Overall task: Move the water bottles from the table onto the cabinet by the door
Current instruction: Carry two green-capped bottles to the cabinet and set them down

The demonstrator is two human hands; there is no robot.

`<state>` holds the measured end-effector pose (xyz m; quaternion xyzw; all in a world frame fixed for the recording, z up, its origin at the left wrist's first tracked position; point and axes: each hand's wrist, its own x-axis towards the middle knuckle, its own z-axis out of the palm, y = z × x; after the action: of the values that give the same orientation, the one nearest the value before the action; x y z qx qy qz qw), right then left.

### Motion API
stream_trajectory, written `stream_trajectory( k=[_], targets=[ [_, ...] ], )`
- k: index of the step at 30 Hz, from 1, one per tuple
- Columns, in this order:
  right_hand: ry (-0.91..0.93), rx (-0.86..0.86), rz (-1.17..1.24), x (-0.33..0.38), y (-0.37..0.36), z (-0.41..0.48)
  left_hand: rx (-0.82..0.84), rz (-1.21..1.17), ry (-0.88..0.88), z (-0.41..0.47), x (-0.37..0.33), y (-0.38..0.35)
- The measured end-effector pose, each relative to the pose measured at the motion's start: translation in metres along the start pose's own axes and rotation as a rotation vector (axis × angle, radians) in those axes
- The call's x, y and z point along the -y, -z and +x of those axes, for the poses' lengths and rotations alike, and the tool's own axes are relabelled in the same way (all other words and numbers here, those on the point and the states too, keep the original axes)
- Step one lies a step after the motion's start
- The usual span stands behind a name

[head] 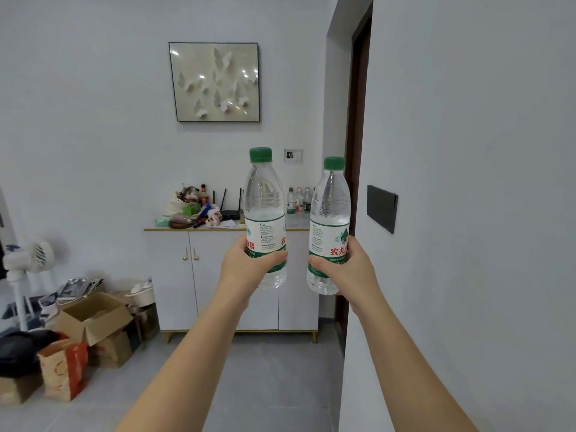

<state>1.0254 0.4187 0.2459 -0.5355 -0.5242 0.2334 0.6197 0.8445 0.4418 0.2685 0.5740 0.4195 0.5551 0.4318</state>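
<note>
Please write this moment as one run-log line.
step: carry | left hand: grips left bottle, upright | right hand: grips right bottle, upright | cabinet: ahead, other bottles on its right end

Bottles (265, 201) clear glossy plastic w/ green ribbed caps, paper-look labels; cabinet (218, 275) matt white, brass-look knobs; boxes (93, 319) brown cardboard.

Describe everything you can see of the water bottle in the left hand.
The water bottle is clear ribbed plastic with a closed green screw cap and a white-and-green label bearing red Chinese characters and small print. Clear water shows below the label. It is upright in the air, before the white cabinet, the left hand wrapped round its lower half over the label. It does not touch the second bottle in the right hand.
</note>
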Motion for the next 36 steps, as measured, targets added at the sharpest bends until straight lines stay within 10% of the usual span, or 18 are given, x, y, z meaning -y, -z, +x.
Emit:
stream_trajectory(
  k=[36],
  targets=[
    [-0.037,-0.16,-0.017,-0.209,-0.132,0.419,0.13,-0.044,0.021,0.474,0.189,-0.068]
  ],
)
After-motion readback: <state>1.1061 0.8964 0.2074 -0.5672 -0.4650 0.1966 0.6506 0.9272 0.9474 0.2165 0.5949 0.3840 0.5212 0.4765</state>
